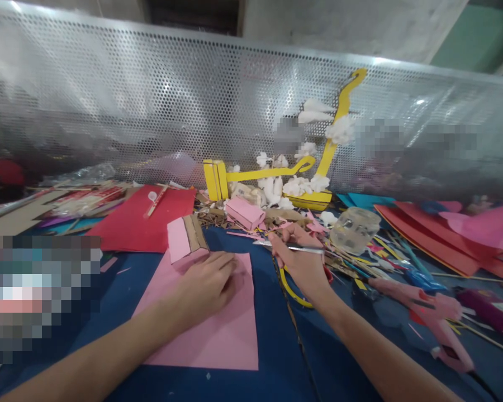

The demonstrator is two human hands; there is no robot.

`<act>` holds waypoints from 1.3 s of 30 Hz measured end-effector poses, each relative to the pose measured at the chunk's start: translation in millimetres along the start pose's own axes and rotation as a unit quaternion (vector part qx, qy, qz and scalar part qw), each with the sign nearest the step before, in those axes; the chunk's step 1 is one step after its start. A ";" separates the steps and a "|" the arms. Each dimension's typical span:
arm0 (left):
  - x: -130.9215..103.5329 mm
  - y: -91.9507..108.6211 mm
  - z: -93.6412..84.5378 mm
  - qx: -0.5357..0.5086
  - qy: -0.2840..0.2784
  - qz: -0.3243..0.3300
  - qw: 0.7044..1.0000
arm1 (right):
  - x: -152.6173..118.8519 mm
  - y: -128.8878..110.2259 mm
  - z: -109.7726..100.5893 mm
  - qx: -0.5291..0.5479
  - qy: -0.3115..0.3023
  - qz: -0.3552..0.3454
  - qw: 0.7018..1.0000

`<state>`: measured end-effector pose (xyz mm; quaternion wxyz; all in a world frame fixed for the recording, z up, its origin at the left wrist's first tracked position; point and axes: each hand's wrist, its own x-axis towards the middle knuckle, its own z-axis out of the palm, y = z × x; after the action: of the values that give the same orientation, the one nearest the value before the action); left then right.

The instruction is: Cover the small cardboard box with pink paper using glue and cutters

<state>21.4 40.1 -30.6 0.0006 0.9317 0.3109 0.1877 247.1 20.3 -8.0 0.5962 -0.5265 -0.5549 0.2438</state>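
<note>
My left hand rests with bent fingers on a pink paper sheet, pressing it to the table and closed around nothing I can see. Just behind its knuckles, against the hand, stands a small pink-covered cardboard box with a bare brown side. My right hand pinches a slim silver craft knife, its pointed blade aimed left, above the table right of the sheet. Under that hand shows a yellow loop with a red part beside it, perhaps scissors handles, mostly hidden.
Red sheets lie behind on the left. A second pink box, scraps and yellow cut-outs with white fluff stand before a perforated metal panel. Rightward are a clear tape roll and a pink glue gun.
</note>
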 end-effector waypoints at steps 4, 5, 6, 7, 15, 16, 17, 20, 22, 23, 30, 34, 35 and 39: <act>0.5 1.9 -3.7 0.036 -0.027 0.010 0.999 | -7.5 1.0 7.7 -0.043 -0.067 0.008 0.997; 0.5 1.9 -4.5 0.042 -0.032 0.015 0.998 | -9.4 2.4 9.2 -0.057 -0.085 0.010 0.995; 0.4 1.6 -5.1 0.044 -0.036 0.020 0.998 | -11.4 4.1 10.6 -0.072 -0.099 0.010 0.992; 0.3 1.2 -5.5 0.044 -0.040 0.023 0.998 | -13.3 5.7 11.8 -0.089 -0.108 0.008 0.990; 0.6 -2.1 -2.9 0.043 -0.060 0.031 0.997 | -18.6 7.7 19.6 -0.200 -0.128 -0.058 0.970; 0.6 -2.5 -2.0 0.045 -0.059 0.034 0.997 | -18.2 7.8 20.0 -0.205 -0.133 -0.062 0.968; 0.5 -2.9 -1.0 0.047 -0.058 0.037 0.997 | -18.0 8.3 20.4 -0.209 -0.137 -0.068 0.966; 0.4 -4.3 2.1 0.046 -0.051 0.038 0.997 | -18.7 12.1 21.1 -0.211 -0.150 -0.097 0.961; 0.5 -4.9 3.6 0.044 -0.050 0.036 0.997 | -20.3 14.5 21.5 -0.203 -0.159 -0.111 0.960; 0.6 -5.0 3.9 0.045 -0.050 0.037 0.997 | -21.3 14.8 21.7 -0.198 -0.163 -0.114 0.960; 1.4 -3.9 1.9 0.057 -0.055 0.043 0.996 | -27.6 -6.4 23.0 -0.202 -0.193 -0.093 0.956; 2.8 -2.3 -0.5 0.050 -0.061 0.039 0.996 | -29.2 -19.9 23.3 -0.207 -0.220 -0.083 0.950; 3.1 -2.0 -1.1 0.049 -0.064 0.038 0.996 | -29.6 -22.0 23.3 -0.206 -0.224 -0.084 0.949; 4.1 -1.1 -3.4 0.054 -0.070 0.035 0.995 | -31.7 -25.0 23.1 -0.209 -0.232 -0.073 0.947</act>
<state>22.5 43.0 -26.1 -0.0343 0.9516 0.2869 0.1047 210.1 -7.4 -2.3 0.3437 -0.5267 -0.7530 0.1933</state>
